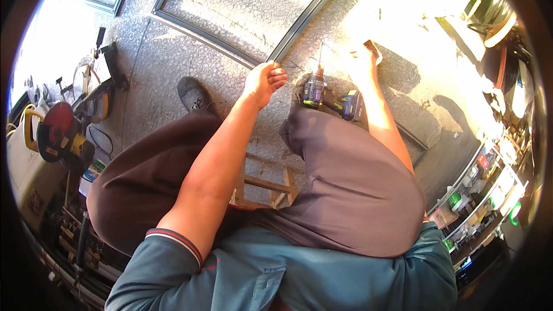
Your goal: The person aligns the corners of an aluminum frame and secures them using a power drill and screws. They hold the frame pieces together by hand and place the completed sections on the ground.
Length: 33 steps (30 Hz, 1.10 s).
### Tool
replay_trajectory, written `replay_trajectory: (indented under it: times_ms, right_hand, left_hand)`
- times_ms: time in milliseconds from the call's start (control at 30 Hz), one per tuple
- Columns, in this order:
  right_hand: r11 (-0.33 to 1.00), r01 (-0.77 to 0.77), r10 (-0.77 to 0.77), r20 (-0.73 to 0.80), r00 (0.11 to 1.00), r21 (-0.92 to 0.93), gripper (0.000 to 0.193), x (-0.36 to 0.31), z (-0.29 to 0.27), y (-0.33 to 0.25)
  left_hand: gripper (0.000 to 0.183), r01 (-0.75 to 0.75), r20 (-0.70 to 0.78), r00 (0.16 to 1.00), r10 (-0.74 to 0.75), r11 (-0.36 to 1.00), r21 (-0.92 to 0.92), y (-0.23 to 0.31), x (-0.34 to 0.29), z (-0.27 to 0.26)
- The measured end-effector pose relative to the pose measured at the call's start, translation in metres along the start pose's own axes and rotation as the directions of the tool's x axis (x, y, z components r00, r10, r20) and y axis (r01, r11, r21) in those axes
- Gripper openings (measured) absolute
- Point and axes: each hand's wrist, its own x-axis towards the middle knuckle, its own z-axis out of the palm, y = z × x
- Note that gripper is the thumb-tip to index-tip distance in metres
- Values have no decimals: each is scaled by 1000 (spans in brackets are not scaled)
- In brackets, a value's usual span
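My left hand [265, 85] is at the near corner of a grey metal frame [298, 29] lying on the floor. Its fingers are curled, and whatever they may hold is hidden. Out to the right, in strong sunlight, my right hand [363, 63] is closed around a small, flat, brownish thing [372, 49]; glare hides its kind. Between the hands, by my right knee, stands a cordless drill [314, 89] with a long bit pointing away from me. Beside it, close to my right forearm, sits a second dark blue and yellow-green cordless tool [349, 105].
Another metal frame [109, 7] lies far left. A cut-off saw [60, 132] with a red disc guard stands at left, near a black clamp-like machine [106, 72]. Shelves of small goods [475, 213] line the right side. A low wooden stool [268, 184] shows between my legs.
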Motion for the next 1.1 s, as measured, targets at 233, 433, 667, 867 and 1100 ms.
replay_trajectory:
  times_ms: [233,433,667,867,1100]
  right_hand:
    - [968,249,-236,297,925,-7,10,-50,63,-65]
    - [920,380,-347,254,903,-96,10,-44,74,-63]
    - [868,450,-399,243,884,-211,9,-47,77,-55]
    - [981,182,-161,246,956,-65,21,-53,66,-48]
    - [894,122,-3,267,964,-431,56,-78,25,47]
  left_hand:
    - [42,96,260,965,-32,967,-237,4,-19,41]
    - [43,61,256,967,-1,972,-227,9,-21,33]
    - [12,32,337,941,4,994,-100,5,-27,37]
    - [5,13,287,958,-4,1000,-29,-11,-23,22]
    - [8,76,116,991,-74,997,-18,-25,-14,-16]
